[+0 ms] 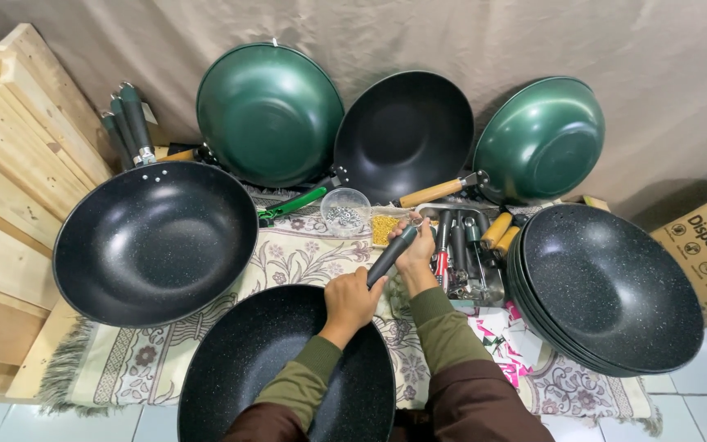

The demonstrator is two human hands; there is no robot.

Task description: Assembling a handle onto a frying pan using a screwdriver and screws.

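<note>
Holding the dark speckled round wok [288,376] by its rim, the left hand [352,299] steadies a black handle [393,254]; the right hand [416,250] pinches its far end (fastening looks unfinished). Finished woks lean behind, and the pan sits on the patterned rug [288,254].

Patterned mat [288,262] bare between black woks [155,241], tool tray [468,262] and cup [345,211] crowding ahead

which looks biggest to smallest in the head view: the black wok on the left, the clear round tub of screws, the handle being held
1. Black wok, by far the largest.
2. Handle, a dark bar gripped by the left hand and right hand.
3. Clear tub, slightly smaller; the hands hide part of the handle, so these two are close.
</note>
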